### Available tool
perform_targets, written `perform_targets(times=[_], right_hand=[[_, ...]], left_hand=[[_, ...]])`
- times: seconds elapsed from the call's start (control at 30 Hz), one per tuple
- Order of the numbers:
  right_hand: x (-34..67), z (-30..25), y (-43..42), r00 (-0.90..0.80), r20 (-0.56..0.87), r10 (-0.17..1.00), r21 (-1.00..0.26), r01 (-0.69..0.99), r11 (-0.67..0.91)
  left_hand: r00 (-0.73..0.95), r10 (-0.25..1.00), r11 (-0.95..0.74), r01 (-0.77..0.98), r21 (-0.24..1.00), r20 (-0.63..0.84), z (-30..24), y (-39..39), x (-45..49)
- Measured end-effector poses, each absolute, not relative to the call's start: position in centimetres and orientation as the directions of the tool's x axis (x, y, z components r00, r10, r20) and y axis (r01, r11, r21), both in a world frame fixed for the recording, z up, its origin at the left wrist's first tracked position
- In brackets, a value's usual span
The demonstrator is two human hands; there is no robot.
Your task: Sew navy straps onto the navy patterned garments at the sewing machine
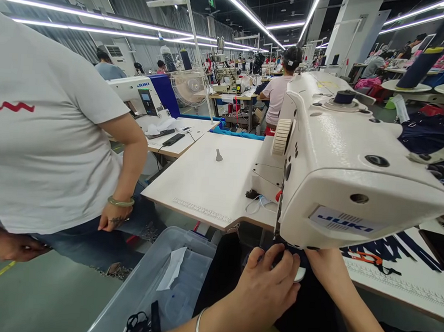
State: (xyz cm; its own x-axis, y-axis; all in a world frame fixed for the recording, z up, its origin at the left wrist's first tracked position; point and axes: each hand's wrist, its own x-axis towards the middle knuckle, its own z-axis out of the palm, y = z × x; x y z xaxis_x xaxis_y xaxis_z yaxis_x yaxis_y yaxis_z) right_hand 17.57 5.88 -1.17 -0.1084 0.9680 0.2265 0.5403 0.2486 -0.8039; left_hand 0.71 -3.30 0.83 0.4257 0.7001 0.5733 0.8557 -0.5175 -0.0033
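My left hand (267, 284) lies on dark fabric (311, 311) just under the head of a white JUKI sewing machine (343, 158), its fingers pressed down on the cloth near the needle area. My right hand (325, 265) reaches in from the right under the machine head, and its fingertips are hidden behind the machine. The dark fabric drapes off the table edge toward my lap. A silver bangle sits on my left wrist.
A person in a white T-shirt (40, 125) stands close on the left. A clear plastic bin (162, 287) sits below the sewing table (206, 180). Navy printed pieces (386, 248) lie at right. Other workers and machines fill the hall behind.
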Motion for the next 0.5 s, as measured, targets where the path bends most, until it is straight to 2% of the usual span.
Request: perform_targets(times=[0.27,0.5], right_hand=[[17.4,-1.7,6.5,-0.071,0.325,0.943,-0.779,0.545,0.309],[17.6,-2.3,6.4,-0.119,0.380,0.917,-0.730,0.570,0.377]], left_hand=[[0.418,0.710,-0.494,0.869,-0.023,0.567,0.8,-3.0,0.8],[0.435,0.723,-0.492,0.870,-0.042,0.537,1.2,-3.1,0.6]])
